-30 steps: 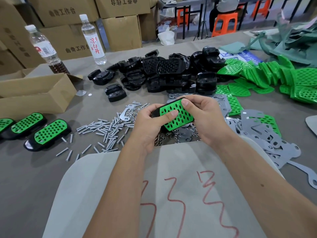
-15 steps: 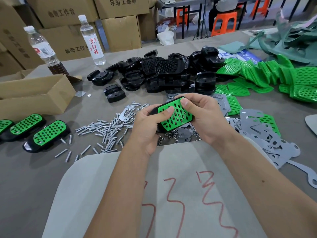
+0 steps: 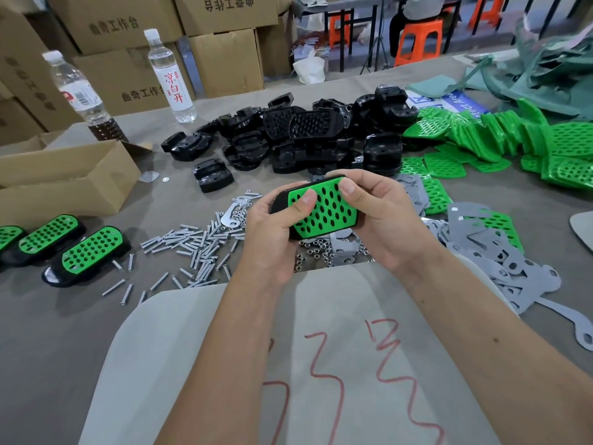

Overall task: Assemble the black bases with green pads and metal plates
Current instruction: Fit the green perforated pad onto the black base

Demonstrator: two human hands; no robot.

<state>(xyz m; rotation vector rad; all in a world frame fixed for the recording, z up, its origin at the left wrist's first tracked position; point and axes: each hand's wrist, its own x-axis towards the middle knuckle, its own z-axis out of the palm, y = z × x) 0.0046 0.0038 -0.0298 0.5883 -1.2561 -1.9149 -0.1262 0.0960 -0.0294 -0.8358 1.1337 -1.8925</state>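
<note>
Both hands are staying clamped on the same piece as before, and only the left thumb is sliding a little further across the green face. On the far left of the grey cloth-covered surface (image 3: 48, 332), three finished black oval bases topped with green perforated pads (image 3: 86, 255) are lying side by side, with an open brown cardboard box (image 3: 64, 181) behind them. Two clear plastic water bottles (image 3: 171, 75) are standing further back, in front of stacked cartons. Next, a scatter of silver metal bolts (image 3: 189, 245) is lying loose on the cloth. The left hand (image 3: 272, 239) is gripping the black plastic base with a green perforated pad (image 3: 321, 210), thumb pressing on the pad's left end, its grip closed around the piece. That base is being held just above a small heap of silver nuts (image 3: 314, 252), near the middle of the surface. The right hand (image 3: 382, 220) is wrapping the base's right end, its thumb pressing the pad's upper edge. Behind the hands, a pile of bare black bases (image 3: 305, 139) is sitting. To the right, flat grey metal plates (image 3: 500, 268) are lying overlapped, and loose green perforated pads (image 3: 513, 136) are spreading beyond them.
</note>
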